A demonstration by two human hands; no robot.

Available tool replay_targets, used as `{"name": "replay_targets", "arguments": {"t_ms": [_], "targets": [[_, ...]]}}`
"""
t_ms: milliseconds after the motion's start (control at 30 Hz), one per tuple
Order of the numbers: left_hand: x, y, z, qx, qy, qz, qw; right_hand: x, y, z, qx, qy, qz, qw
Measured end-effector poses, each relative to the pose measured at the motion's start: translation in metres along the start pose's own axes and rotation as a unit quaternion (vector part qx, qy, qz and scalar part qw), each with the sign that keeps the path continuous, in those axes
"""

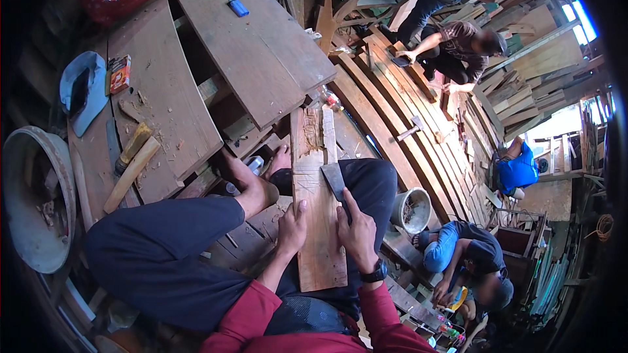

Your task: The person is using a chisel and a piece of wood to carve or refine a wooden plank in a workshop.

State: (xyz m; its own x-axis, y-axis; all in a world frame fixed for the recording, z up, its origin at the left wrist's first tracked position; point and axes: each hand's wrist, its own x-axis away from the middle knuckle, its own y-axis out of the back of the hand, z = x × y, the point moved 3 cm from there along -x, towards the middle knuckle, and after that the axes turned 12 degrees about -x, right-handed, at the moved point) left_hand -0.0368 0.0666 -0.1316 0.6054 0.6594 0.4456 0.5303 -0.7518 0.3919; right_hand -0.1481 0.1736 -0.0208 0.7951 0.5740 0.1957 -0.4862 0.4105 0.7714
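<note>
Left hand: the left hand [291, 225] lies on the near left edge of the wooden plank [318, 222], fingers curled over that edge and thumb up on the top face, gripping the wood.
Right hand: the right hand [356, 232] is closed round the handle of the hatchet [335, 182], a black wristwatch [374, 273] on its wrist; both sleeves are red.
Hatchet: its grey blade rests flat against the right edge of the plank, just far of the fist, the edge touching the wood.
Wooden plank: long and reddish, it runs from the person's lap away toward the far side, lying across the dark trousers; its far end [313, 127] is rough and split, and pencil lines cross its middle.
Foot: a bare foot [252, 186] is braced just left of the plank, on the boards of the floor.
Left side: a mallet [131, 173] and a second wooden handle lie on a wide board [163, 98]; far of them sit a small orange box [120, 73] and a blue lighter [238, 7]; a round metal basin [33, 202] stands at the far left.
Right side: a grey bucket [412, 209] stands near the right knee, beside long curved planks [392, 111].
Other people: one crouches at the far right over the curved planks [458, 46]; another in blue bends low at the near right [464, 252].
</note>
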Motion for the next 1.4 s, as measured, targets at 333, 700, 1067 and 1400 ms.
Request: {"name": "replay_targets", "arguments": {"t_ms": [333,700,1067,1400], "targets": [[-0.001,0.001,0.007,0.039,0.005,0.010,0.999,-0.008,-0.029,0.041,-0.054,0.068,-0.015,0.996],[-0.003,0.001,0.010,0.077,0.001,0.050,0.996,-0.010,-0.030,0.028,-0.086,0.014,0.002,0.996],[-0.001,0.001,-0.010,0.281,0.061,0.140,0.948,0.022,-0.019,-0.018,-0.202,-0.033,-0.159,0.966],[-0.012,0.015,-0.002,0.201,0.051,0.080,0.975,0.024,-0.013,-0.027,-0.305,-0.092,-0.128,0.939]]}}
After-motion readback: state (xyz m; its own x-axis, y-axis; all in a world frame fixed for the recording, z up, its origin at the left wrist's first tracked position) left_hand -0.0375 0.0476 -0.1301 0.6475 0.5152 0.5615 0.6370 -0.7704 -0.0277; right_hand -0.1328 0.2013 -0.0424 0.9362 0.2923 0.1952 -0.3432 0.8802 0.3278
